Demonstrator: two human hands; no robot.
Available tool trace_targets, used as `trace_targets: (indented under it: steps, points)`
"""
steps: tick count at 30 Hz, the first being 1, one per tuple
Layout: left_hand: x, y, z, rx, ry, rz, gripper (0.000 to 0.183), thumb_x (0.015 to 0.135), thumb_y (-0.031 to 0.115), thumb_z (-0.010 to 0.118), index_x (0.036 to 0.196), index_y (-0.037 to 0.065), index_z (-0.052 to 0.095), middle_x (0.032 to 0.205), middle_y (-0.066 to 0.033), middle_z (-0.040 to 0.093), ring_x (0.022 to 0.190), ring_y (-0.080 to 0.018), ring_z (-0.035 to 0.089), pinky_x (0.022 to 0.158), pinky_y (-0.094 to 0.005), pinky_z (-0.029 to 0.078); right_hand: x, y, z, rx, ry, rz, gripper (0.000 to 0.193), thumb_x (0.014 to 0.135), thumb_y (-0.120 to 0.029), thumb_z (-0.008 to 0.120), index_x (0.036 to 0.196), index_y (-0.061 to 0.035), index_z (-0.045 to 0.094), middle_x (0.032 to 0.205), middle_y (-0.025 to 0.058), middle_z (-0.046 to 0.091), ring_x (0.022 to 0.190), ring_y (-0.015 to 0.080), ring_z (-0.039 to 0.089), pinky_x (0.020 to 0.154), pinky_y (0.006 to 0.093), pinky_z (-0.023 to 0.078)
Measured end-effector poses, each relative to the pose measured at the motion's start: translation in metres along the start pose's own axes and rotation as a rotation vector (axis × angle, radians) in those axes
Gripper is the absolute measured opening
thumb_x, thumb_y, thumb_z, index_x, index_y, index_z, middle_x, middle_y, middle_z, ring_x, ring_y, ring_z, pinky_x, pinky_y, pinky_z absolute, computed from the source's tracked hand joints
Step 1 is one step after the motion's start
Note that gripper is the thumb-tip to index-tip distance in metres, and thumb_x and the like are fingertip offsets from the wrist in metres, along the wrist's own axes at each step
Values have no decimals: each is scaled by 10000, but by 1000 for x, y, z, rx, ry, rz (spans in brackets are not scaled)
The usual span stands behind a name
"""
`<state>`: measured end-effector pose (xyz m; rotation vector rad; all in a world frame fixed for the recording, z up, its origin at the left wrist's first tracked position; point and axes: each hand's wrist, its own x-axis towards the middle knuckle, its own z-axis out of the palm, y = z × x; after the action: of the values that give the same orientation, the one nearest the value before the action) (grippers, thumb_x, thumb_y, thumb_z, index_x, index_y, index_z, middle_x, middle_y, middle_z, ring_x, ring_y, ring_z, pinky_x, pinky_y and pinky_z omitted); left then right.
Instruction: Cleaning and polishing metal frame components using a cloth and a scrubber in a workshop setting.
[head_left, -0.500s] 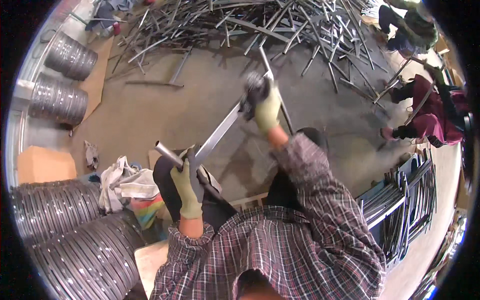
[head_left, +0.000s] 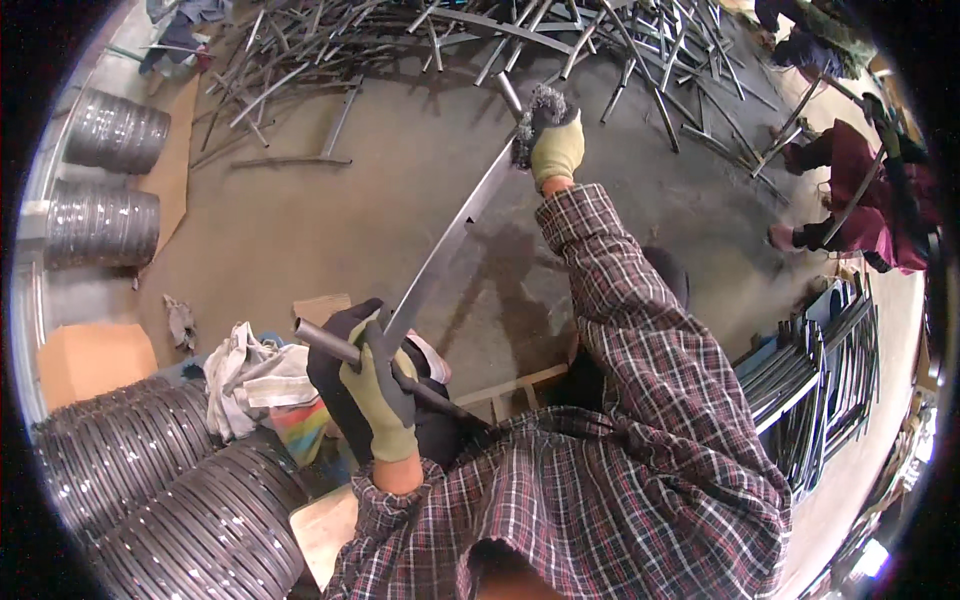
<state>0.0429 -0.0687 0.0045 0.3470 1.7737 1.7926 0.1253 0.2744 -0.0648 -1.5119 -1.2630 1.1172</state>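
Holding the metal frame (head_left: pixel 452 237) aslant above the floor (head_left: pixel 280 235): left hand (head_left: pixel 378 385) is closed round its near end, forearm (head_left: pixel 398 475) low and close in; right hand (head_left: pixel 557 147) grips a wiry grey pad (head_left: pixel 547 97) at the far end, arm (head_left: pixel 655 310) stretched forward. Hands well apart. Good work here wants a firm left grip, pad snug, even strokes. Pad's contact looks close, though partly hidden.

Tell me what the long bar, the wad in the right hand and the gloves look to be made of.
Long bar: metal, probably steel; smooth and grey, with a soft sheen.
Wad: likely metal wool, given its tangled, glinting grey strands.
Gloves: apparently pale yellow-green fabric with dark, matte finger areas, perhaps a rubbery coating; the weave is too small to confirm.
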Motion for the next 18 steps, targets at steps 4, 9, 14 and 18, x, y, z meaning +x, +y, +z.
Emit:
trace_targets:
  steps: [4, 9, 14, 18]
  points:
    - [1, 0, 0, -45, 49, -45, 289, 1010, 248, 505, 1075, -19, 593, 521, -21, 468, 367, -82, 415, 357, -230, 279, -56, 73, 29, 894, -152, 39, 359, 914, -249, 592, 1215, -55, 576, 1072, 183, 658, 935, 362, 627, 843, 423, 493]
    - [-2, 7, 20, -35, -20, 18, 269, 1008, 230, 501, 1070, -14, 596, 546, -13, 460, 382, -82, 412, 370, -228, 278, 47, 82, 5, 277, -21, -350, 255, 894, -196, 588, 1119, -76, 595, 967, 180, 664, 900, 346, 646, 786, 444, 502]
    - [2, -1, 6, 59, 39, 58, 256, 1009, 232, 494, 1003, -5, 589, 552, -13, 461, 380, -86, 413, 364, -238, 269, -50, 61, 19, 286, -26, -165, 346, 890, -144, 582, 1216, -29, 594, 1086, 225, 652, 996, 364, 636, 863, 417, 482]
    - [3, 8, 11, -20, -10, -53, 289, 1014, 250, 486, 1052, -13, 602, 555, -19, 473, 399, -84, 430, 364, -245, 282, -41, 69, 15, -212, 171, -511, 417, 859, -52, 577, 1275, -32, 564, 1148, 195, 649, 995, 333, 652, 869, 400, 494]
